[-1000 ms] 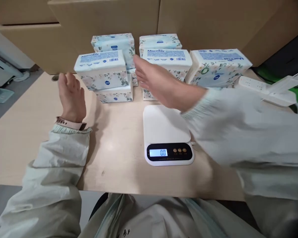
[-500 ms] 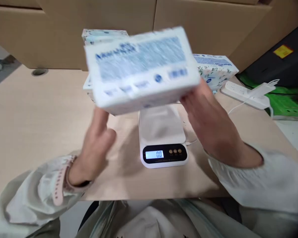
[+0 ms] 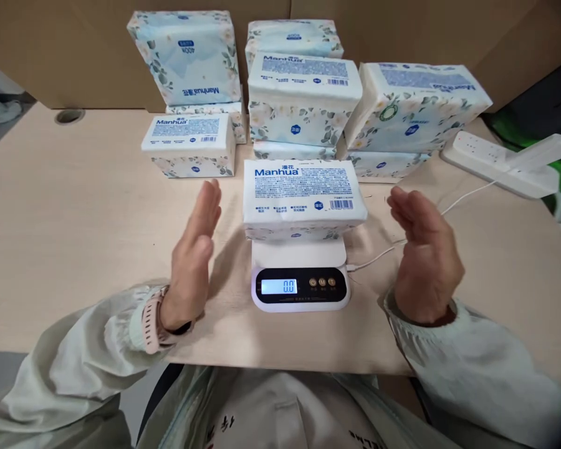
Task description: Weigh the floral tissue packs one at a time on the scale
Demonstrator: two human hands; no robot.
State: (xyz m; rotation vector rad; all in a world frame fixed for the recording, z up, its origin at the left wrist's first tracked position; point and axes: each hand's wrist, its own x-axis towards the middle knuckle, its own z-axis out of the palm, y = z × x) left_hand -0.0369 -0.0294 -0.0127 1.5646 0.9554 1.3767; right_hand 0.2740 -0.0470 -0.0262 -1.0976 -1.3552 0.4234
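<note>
A white and blue tissue pack (image 3: pixel 303 193) rests on the plate of a white scale (image 3: pixel 299 252), its printed face up. The scale's lit display (image 3: pixel 279 286) reads 0.0. To the left of the pack, my left hand (image 3: pixel 192 259) is held upright with its fingers stretched out, touching nothing. On the other side, my right hand (image 3: pixel 423 249) is raised with its palm toward the pack and its fingers extended, apart from it. Both hands hold nothing.
Several more tissue packs (image 3: pixel 303 103) stand in stacks behind the scale, before brown cardboard (image 3: pixel 98 56). A white power strip (image 3: pixel 502 165) lies at the right, with a white cable running to the scale. A round hole (image 3: pixel 69 116) is at the table's back left.
The tissue pack has come down from the air onto the scale. Both hands have let go and moved apart from it. The view has shifted, showing more of the stacks behind.
</note>
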